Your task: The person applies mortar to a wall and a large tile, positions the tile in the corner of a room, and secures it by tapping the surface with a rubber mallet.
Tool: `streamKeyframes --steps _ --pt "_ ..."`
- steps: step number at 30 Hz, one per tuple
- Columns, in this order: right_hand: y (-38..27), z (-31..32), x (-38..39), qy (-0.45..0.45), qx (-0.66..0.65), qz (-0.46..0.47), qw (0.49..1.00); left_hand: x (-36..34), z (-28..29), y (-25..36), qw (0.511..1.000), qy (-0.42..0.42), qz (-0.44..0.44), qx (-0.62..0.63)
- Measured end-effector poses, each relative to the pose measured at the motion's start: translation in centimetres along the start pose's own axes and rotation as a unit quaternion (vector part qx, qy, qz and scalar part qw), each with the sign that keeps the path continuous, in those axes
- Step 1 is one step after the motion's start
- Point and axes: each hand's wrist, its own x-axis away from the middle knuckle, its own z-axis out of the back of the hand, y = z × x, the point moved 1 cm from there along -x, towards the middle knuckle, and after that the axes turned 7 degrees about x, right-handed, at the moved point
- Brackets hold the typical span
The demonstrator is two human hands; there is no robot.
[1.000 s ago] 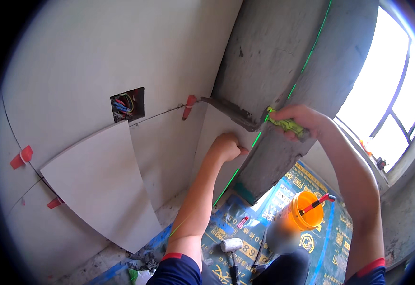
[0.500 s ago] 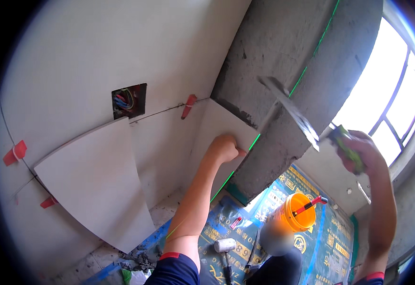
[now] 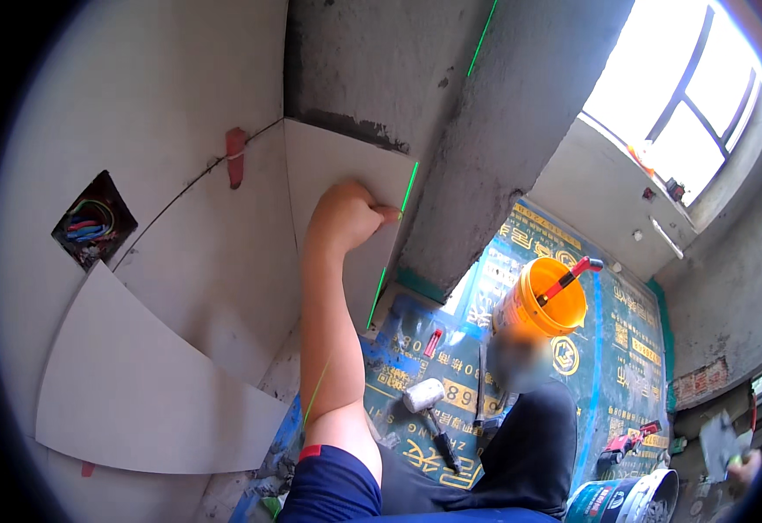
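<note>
In the head view, the left arm comes up from the lower edge, nearly straight, its forearm crossing in front of the wall (image 3: 224, 288). The left hand (image 3: 346, 213) lies back upward against the tile (image 3: 337, 152) in the corner beside the grey column (image 3: 485, 157). One digit stretches right to the tile's edge, by the green line (image 3: 409, 186); the other fingers bend under the hand and are largely hidden, so whether they are spread or pressed together I cannot tell. The tile shows above the hand and on both sides of it.

The right hand (image 3: 747, 467) is far off at the lower right rim, small and blurred. Its fingers appear closed around the handle of the trowel (image 3: 719, 443), whose grey blade stands up and to the left of them, above and right of the white bucket (image 3: 603, 499).

Gold characters and numerals cover the dark green floor sheet (image 3: 455, 349), with a round gold emblem near the orange bucket (image 3: 513, 307). The white bucket has a green label with pale print, too small to make out.
</note>
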Motion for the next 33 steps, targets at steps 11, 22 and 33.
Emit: streamKeyframes --steps 11,22,33 --pt "-1.2 -5.4 0.1 -0.037 0.31 0.1 0.945 0.1 -0.3 -1.2 0.995 -0.026 -0.092 -0.028" --pt "-27.1 -11.8 -3.5 -0.12 0.031 0.545 0.829 18.9 11.1 5.7 0.862 0.365 -0.189 -0.297" --pt "-56.6 -28.8 9.4 -0.482 0.061 0.71 0.509 24.5 20.3 6.7 0.744 0.331 0.046 -0.579"
